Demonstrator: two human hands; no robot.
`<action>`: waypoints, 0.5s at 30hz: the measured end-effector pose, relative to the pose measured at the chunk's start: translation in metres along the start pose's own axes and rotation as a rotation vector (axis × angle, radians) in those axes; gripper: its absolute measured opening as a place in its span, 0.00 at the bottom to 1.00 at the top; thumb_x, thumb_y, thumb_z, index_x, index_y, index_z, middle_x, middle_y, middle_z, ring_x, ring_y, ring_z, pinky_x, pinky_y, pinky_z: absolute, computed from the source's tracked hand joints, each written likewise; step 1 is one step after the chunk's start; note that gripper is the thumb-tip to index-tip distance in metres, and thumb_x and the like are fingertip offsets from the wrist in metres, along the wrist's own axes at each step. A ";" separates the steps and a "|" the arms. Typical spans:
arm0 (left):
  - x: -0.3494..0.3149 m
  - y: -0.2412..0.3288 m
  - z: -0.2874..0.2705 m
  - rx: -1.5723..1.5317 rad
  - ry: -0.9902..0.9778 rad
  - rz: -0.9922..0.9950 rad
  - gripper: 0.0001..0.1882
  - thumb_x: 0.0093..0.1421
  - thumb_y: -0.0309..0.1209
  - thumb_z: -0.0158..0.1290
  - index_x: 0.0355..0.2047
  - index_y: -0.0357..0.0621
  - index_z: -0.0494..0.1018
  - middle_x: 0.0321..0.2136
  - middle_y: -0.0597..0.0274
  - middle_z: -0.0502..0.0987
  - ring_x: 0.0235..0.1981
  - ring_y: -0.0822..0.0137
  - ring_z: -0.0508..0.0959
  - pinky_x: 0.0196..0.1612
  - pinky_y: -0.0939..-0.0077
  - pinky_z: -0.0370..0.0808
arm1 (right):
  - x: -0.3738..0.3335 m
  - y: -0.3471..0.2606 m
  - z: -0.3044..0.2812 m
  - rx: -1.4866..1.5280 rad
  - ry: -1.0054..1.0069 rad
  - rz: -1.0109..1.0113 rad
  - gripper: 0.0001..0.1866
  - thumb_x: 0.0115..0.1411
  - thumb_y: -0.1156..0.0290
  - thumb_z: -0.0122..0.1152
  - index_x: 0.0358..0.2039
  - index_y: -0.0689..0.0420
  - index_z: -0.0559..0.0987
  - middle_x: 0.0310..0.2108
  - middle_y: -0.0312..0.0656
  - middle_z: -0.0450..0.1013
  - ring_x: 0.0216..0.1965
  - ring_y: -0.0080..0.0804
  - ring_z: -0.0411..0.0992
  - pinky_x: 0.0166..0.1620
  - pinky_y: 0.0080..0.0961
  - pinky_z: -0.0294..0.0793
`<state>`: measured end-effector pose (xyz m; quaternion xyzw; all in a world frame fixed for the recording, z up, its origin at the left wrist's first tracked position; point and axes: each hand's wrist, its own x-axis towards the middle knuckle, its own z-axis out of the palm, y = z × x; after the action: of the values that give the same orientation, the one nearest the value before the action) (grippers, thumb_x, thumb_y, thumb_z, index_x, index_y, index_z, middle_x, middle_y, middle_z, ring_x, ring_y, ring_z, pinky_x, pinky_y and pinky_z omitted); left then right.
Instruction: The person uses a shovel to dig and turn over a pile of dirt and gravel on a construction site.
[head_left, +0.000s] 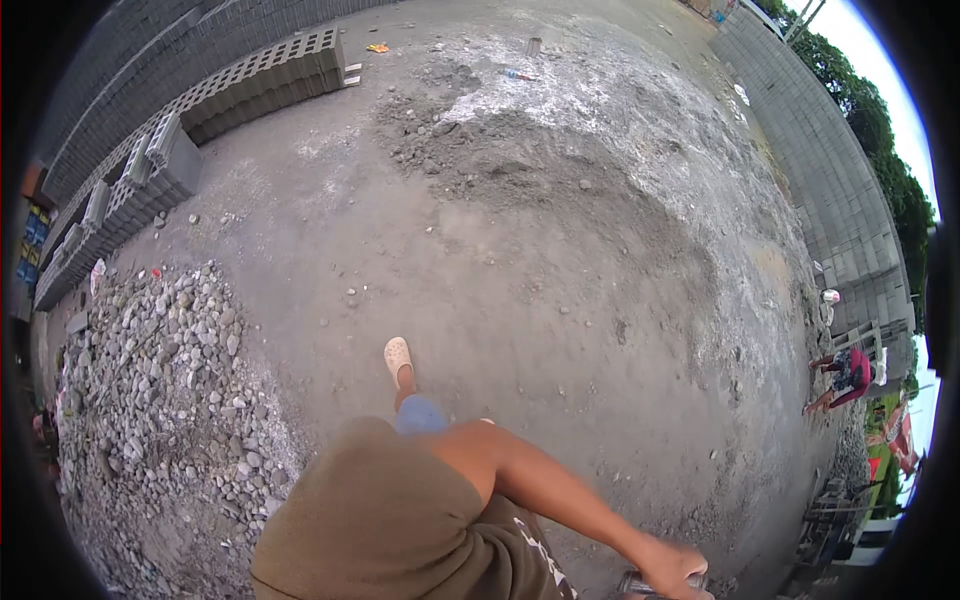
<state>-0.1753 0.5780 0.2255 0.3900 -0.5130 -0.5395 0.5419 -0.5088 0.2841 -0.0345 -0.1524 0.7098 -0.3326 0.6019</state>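
Bent at the elbow, my left arm crosses low in front of me from an olive sleeve. My left hand (676,570) is near the lower edge, right of the middle. Its fingers look curled round a dark grey, shiny thing (636,584), mostly covered by the hand and cut off by the edge of the picture; its kind does not show. My right hand is out of view. Below my sleeve a light beige clog (398,356) stands on the bare ground, with a bit of blue clothing (420,415) above it.
Left lies a heap of grey stones (165,370). Behind it stand rows of hollow concrete blocks (265,85). Loose grey sand (520,150) spreads ahead, with a whitish patch (600,95) beyond. A block wall (820,150) runs along the right, where another person (850,378) in red bends down.
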 end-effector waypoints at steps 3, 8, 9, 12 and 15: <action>-0.093 -0.032 -0.081 0.366 0.109 -0.165 0.42 0.69 0.59 0.31 0.11 0.35 0.66 0.12 0.54 0.68 0.17 0.59 0.67 0.28 0.60 0.69 | 0.027 0.140 0.016 -0.084 0.097 0.260 0.10 0.59 0.60 0.53 0.36 0.51 0.76 0.29 0.34 0.76 0.33 0.37 0.76 0.42 0.36 0.76; -0.207 -0.034 -0.180 0.384 0.571 -0.549 0.38 0.66 0.62 0.36 0.20 0.39 0.74 0.20 0.52 0.75 0.28 0.54 0.77 0.37 0.58 0.72 | 0.054 0.305 0.113 -0.188 0.039 0.424 0.04 0.57 0.65 0.61 0.30 0.45 0.75 0.28 0.28 0.72 0.31 0.27 0.73 0.36 0.30 0.75; -0.241 -0.037 -0.200 0.550 0.688 -0.449 0.31 0.65 0.58 0.42 0.29 0.40 0.75 0.29 0.51 0.77 0.35 0.54 0.77 0.41 0.57 0.72 | 0.046 0.325 0.149 -0.139 0.049 0.473 0.04 0.59 0.62 0.58 0.29 0.45 0.74 0.26 0.27 0.72 0.28 0.27 0.72 0.35 0.30 0.76; -0.350 -0.044 -0.239 1.038 1.092 -0.361 0.25 0.61 0.49 0.54 0.50 0.44 0.71 0.45 0.50 0.77 0.50 0.54 0.74 0.50 0.58 0.71 | -0.010 0.382 0.245 -0.128 -0.048 0.514 0.11 0.64 0.62 0.52 0.22 0.42 0.68 0.19 0.26 0.67 0.21 0.24 0.69 0.30 0.25 0.75; -0.443 -0.053 -0.264 0.538 1.307 -0.659 0.28 0.63 0.50 0.52 0.55 0.42 0.66 0.37 0.50 0.76 0.31 0.59 0.78 0.43 0.61 0.75 | -0.085 0.415 0.329 -0.009 -0.201 0.474 0.18 0.66 0.63 0.51 0.18 0.42 0.62 0.11 0.25 0.58 0.14 0.22 0.59 0.24 0.24 0.68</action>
<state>0.1213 0.9741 0.0687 0.8792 -0.0606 -0.1904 0.4325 -0.0985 0.5452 -0.2608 -0.0167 0.6638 -0.1623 0.7299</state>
